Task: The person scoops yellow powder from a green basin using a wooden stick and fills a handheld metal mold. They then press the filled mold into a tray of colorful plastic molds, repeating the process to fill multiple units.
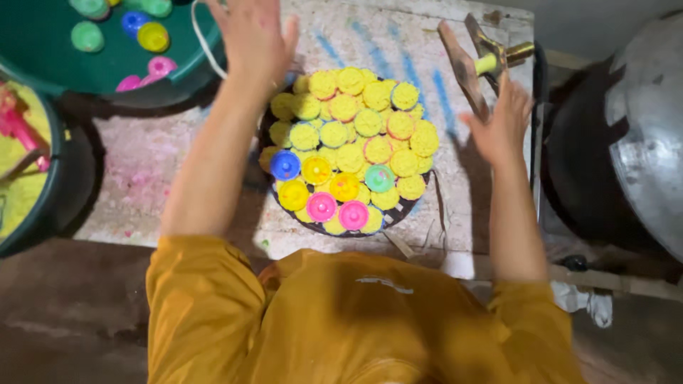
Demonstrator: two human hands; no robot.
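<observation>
A round dark tray (395,213) lies on a stained slab, packed with several yellow powder cakes (356,114). Along its near side several cakes still sit under small plastic moulds: blue (284,165), yellow (316,170), green (379,178) and pink (321,206). My left hand (250,39) hovers above the tray's far left edge, fingers spread, holding nothing. My right hand (504,122) is raised right of the tray, open, just below a wooden and brass hand press (475,60). Mustard-yellow sleeves cover my upper arms.
A dark green tub (43,50) at top left holds loose coloured moulds. Another tub (28,178) at the left edge holds yellow powder and a pink tool. A large metal drum (640,128) stands at the right. White cloth lies by a board at lower right.
</observation>
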